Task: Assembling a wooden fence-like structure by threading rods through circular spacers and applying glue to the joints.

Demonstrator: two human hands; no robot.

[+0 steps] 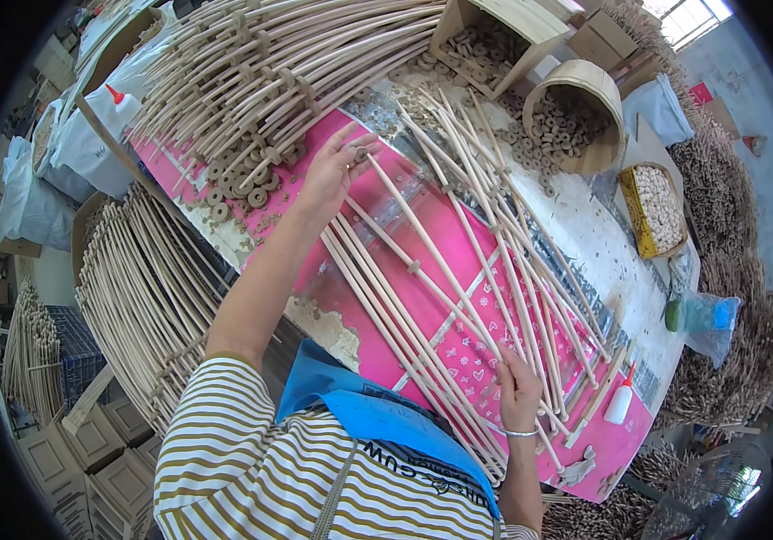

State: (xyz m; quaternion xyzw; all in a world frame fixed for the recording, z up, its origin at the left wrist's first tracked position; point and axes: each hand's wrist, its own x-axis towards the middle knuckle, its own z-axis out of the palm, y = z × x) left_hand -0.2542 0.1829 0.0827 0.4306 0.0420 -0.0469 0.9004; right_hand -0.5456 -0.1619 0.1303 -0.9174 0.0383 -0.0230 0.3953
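My left hand (pixel 329 178) reaches to the far end of a thin wooden stick, thumb and forefinger pinching a small wooden ring (pixel 362 155) at its tip. The stick (pixel 409 211) slants toward me across a pink table cover (pixel 384 346). Its near part lies in the closed fingers of my right hand (pixel 519 391). Just below it, another stick with a ring (pixel 414 267) around its middle lies slanted. Several bare sticks (pixel 377 310) rest side by side nearer my body. To the right, a loose bunch of ringed sticks (pixel 517 256) lies across the cover.
A big stack of ringed sticks (pixel 251 67) fills the far left, with loose rings (pixel 233 184) beside it. Rings spill from a wooden box (pixel 499 40) and a tipped round tub (pixel 575 108). A yellow box of pale beads (pixel 654 209) and a white glue bottle (pixel 619 400) stand rightward.
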